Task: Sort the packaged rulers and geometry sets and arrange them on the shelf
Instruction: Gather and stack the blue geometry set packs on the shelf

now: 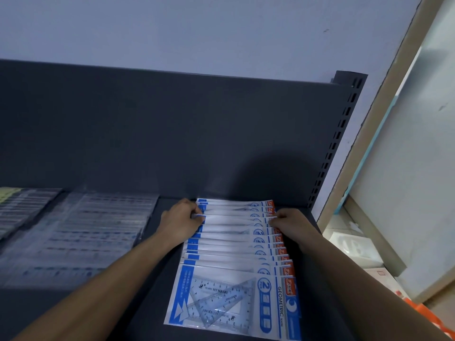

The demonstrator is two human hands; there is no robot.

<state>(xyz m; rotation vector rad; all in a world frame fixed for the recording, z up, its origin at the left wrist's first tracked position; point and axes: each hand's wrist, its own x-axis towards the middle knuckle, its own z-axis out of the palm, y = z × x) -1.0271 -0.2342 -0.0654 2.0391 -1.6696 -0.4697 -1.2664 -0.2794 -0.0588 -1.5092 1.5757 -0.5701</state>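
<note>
The fingers (197, 213) of the left hand (182, 219) are curled together, tips pinching the left edge of one geometry set packet (234, 219). Opposite, the right hand (288, 221) pinches the same packet's right end, by its red header. Whether the thumbs lie under the packet cannot be seen. Both forearms reach in from the bottom of the view, one on each side of the row.

The gripped packet lies near the back of a row of geometry set packets (229, 244). They lie flat and overlap like roof tiles, running from the back panel (172, 134) toward the viewer. Each has a blue band on the left and a red header on the right. The front packet (234, 301) lies fully in view: two clear set squares under plastic, with "GEOMETRIC" printed along its right side.

To the left of the row lies a strip of bare shelf (157, 242), crossed by the left forearm. Beyond it, well apart from the row, lie clear packaged rulers (86, 232), blurred, with a second stack (22, 207) at the far left edge. To the right, only a narrow margin of shelf separates the red headers from the shelf's end. A slotted upright (341, 143) rises at the back corner there.

The shelf and back panel are dark grey metal. Above them is a pale blue-grey wall (197, 30). To the right of the unit stands a beige frame (384, 114), with white boxes (352, 247) lower down and something orange (423, 313) near the right forearm.
</note>
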